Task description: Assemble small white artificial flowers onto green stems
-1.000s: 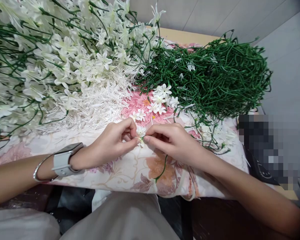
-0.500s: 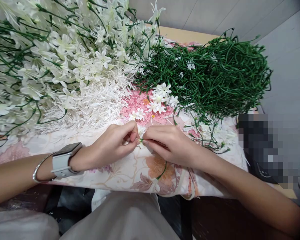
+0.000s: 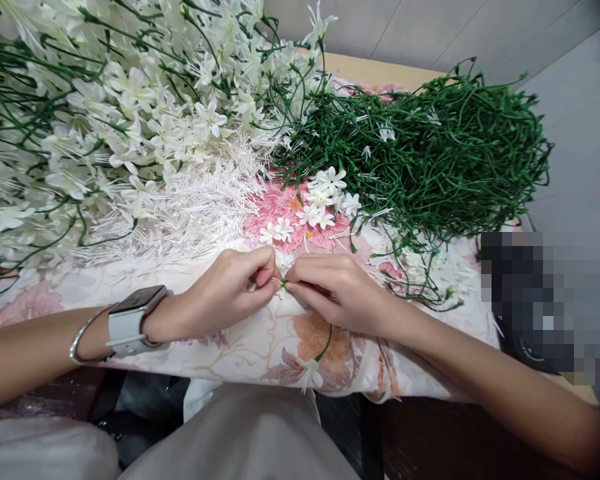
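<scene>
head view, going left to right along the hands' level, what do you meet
bracelet → watch → left hand → small white flower pinched between both hands → right hand → blurred dark patch

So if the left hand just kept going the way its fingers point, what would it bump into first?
The left hand points right, so it would likely meet the right hand at once; their fingertips already pinch the same small flower.

Not much moves here tbh. Over the last second the right hand (image 3: 337,290) slides a touch left and closes the small gap, so its fingertips now press right up against the left hand (image 3: 230,290) around the small white flower (image 3: 283,263). The green stem (image 3: 324,345) under the right wrist hangs a bit lower too.
</scene>
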Demonstrator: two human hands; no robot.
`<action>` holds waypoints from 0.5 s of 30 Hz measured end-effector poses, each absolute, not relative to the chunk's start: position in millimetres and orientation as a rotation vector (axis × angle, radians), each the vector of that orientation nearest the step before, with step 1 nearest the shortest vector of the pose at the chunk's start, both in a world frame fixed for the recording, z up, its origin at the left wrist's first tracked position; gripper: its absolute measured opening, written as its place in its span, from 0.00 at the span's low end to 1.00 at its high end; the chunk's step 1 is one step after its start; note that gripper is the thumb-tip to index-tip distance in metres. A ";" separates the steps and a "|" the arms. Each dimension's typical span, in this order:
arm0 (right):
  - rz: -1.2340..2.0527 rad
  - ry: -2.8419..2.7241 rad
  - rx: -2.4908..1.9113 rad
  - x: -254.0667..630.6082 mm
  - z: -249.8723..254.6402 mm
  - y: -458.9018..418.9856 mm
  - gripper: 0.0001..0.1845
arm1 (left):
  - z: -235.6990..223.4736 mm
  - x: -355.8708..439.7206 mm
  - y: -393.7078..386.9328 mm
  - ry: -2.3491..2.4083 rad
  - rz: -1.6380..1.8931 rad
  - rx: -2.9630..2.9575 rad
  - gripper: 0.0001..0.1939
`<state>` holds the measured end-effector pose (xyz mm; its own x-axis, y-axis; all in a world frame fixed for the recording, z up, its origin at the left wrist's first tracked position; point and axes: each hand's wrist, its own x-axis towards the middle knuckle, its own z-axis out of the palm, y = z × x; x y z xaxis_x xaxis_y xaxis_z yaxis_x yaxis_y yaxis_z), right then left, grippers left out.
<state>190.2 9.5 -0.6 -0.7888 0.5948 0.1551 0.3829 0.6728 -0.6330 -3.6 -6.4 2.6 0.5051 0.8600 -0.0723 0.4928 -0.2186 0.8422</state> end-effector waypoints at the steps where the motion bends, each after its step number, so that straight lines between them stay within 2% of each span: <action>1: 0.843 -2.537 -0.765 189.9 -1.2 9.5 0.14 | 2.4 -3.8 -6.4 1.120 0.530 1.875 0.13; 15: 0.571 -2.607 -0.728 188.3 -5.3 2.3 0.15 | -0.4 -5.2 -5.9 1.132 0.510 1.896 0.14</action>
<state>188.3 2.3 -5.3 -0.7966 0.5546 0.2406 0.4032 0.7839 -0.4722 -5.2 -5.9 -0.4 0.5073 0.8585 -0.0749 0.5131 -0.2311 0.8266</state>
